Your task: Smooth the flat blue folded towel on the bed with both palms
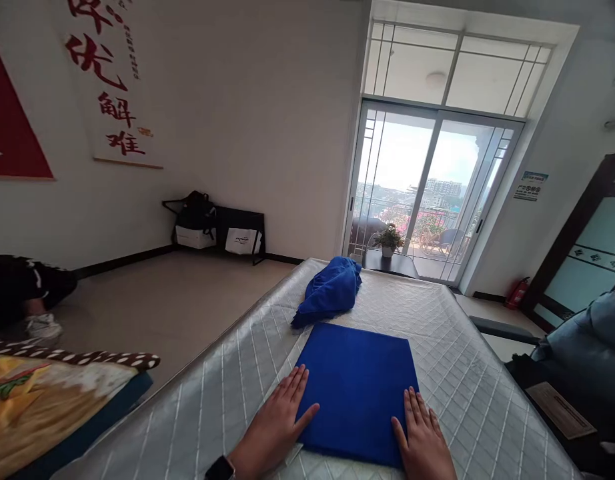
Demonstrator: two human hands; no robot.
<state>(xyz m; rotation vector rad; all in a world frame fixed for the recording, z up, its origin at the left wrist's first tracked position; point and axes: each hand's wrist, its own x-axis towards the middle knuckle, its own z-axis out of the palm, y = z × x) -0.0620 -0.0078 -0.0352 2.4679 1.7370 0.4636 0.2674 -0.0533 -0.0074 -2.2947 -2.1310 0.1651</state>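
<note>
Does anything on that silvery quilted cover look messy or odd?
Just the blue cloth at the far end: it lies in a crumpled heap, unlike the flat blue square between the left hand and right hand. I see no spill.

Left hand (pixel 281 412) and right hand (pixel 423 435) lie flat, palms down, apart

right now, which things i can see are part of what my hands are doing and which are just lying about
Part of it:
- flat blue square, left hand and right hand at its sides
- silver quilted cover under it
- crumpled blue cloth, probably

Just lying about:
- potted plant
- black backpack
- fire extinguisher
</note>
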